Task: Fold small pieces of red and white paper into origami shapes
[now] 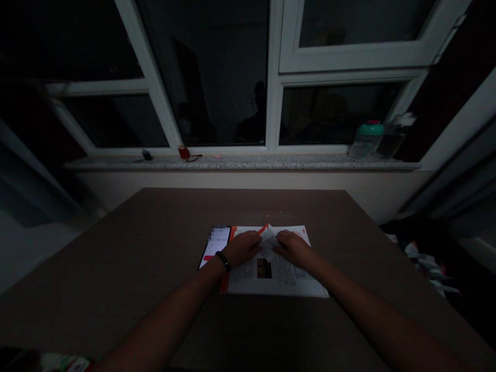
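Note:
A small folded piece of printed paper with an orange-red tip stands between my hands. My left hand, with a dark band on its wrist, closes on the paper's left side. On the other side my right hand has its fingers curled against the same paper. Both hands are over a printed sheet or booklet that lies on the table, with text, a dark picture and an orange left edge. The fingertips are partly hidden by the paper and the dim light.
A lit phone lies left of the printed sheet on the brown table. Along the granite windowsill stand a teal-lidded bottle, another clear bottle and a small red object. Crumpled papers lie beyond the table's right edge.

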`<state>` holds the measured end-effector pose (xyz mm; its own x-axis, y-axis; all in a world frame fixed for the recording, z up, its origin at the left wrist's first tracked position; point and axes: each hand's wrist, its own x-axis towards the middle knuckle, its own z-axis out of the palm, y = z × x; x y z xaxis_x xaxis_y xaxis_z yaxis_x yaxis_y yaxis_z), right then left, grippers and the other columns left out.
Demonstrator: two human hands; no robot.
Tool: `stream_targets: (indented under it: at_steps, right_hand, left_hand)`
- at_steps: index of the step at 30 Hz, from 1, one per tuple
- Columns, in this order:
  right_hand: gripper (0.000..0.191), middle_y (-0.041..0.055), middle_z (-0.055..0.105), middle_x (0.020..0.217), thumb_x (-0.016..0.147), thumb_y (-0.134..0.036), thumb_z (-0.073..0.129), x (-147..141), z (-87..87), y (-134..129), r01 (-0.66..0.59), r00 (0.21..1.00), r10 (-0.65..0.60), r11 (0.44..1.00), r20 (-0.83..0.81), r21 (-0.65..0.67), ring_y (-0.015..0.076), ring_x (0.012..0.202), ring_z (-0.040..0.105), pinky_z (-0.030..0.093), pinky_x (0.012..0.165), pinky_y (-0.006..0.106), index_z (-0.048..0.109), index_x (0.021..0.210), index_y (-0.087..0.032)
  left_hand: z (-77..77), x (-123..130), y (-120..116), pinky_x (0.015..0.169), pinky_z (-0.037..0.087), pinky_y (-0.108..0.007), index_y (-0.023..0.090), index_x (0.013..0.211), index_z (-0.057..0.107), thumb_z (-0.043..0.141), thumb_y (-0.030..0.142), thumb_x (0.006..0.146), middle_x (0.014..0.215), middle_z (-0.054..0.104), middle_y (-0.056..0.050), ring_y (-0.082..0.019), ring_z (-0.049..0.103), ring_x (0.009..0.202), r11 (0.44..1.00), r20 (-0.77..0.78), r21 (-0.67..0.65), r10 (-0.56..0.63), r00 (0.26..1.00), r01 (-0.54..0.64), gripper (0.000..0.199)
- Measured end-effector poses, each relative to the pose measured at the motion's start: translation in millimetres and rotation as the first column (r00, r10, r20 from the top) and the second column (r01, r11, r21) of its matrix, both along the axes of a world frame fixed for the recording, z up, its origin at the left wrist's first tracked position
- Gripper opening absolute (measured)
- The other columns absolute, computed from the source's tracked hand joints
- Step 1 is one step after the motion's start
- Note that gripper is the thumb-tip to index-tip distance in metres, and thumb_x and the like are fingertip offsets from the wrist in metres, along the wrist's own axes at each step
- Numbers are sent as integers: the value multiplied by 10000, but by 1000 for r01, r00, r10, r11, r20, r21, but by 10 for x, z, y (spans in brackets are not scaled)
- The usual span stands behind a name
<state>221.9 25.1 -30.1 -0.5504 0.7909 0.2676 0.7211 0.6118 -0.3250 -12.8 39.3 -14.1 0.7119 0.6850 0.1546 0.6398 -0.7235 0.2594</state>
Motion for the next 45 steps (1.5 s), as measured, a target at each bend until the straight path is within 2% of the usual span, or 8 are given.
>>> stream_targets:
  at_steps: [11,18,24,28,31,36,41,45]
  right_hand:
    - [96,54,585,874,864,-93,533,92,88,-54,-79,996,77,996,-36,-53,192,859,540,377,784,298,560,815,-171]
    - [207,65,618,916,818,-42,484,133,123,-95,-143,982,135,988,-130,-54,195,882,569,416,810,314,607,924,-170]
    - [315,65,645,949,753,1,484,188,163,-147,-222,971,218,975,-100,-30,214,973,579,406,883,359,652,946,-184]
    - [319,87,639,1008,812,-48,483,150,176,-218,-166,986,166,986,15,-8,235,1010,564,380,927,398,666,1038,-180]
    - [334,101,619,1046,862,-83,477,100,168,-247,-105,990,102,994,102,26,248,1025,546,356,955,430,651,1131,-179]
    - [349,121,585,1078,896,-96,486,56,120,-201,-44,991,34,996,132,72,254,1025,507,385,899,380,626,1207,-168]
    - [338,114,584,1043,896,-106,498,39,95,-192,-24,987,8,995,162,95,255,977,506,392,875,382,617,1204,-178]
    - [332,111,589,1025,881,-97,500,10,104,-262,4,981,-21,996,191,90,264,989,510,381,924,419,631,1171,-189]
  left_hand:
    - [44,-28,6,790,437,-267,173,869,563,508,115,896,934,604,-38,-173,569,883,999,10,-14,-42,999,42,85]
    - [113,-63,-39,828,462,-271,188,1002,601,523,106,886,942,642,-28,-165,603,891,998,27,-56,0,1000,1,162]
    - [250,-38,-123,859,458,-302,176,938,653,539,73,871,991,640,-52,-194,600,942,995,-122,6,-101,987,102,168]
    - [314,14,-217,847,455,-344,162,893,645,521,152,925,1002,618,-83,-218,585,928,987,-225,90,-108,968,131,128]
    - [298,23,-251,850,448,-366,167,939,635,543,161,912,1019,607,-82,-230,577,942,990,-234,119,-43,971,73,97]
    - [228,21,-254,903,432,-394,173,1074,588,567,175,896,1116,570,-97,-252,534,1049,987,-223,161,40,974,-3,179]
    - [186,68,-299,920,428,-408,178,1128,563,539,154,897,1111,575,-99,-251,534,1039,987,-217,153,82,973,-49,233]
    - [160,102,-356,935,422,-425,183,1161,571,550,164,891,1108,584,-98,-270,520,1077,987,-181,136,110,977,-86,272]
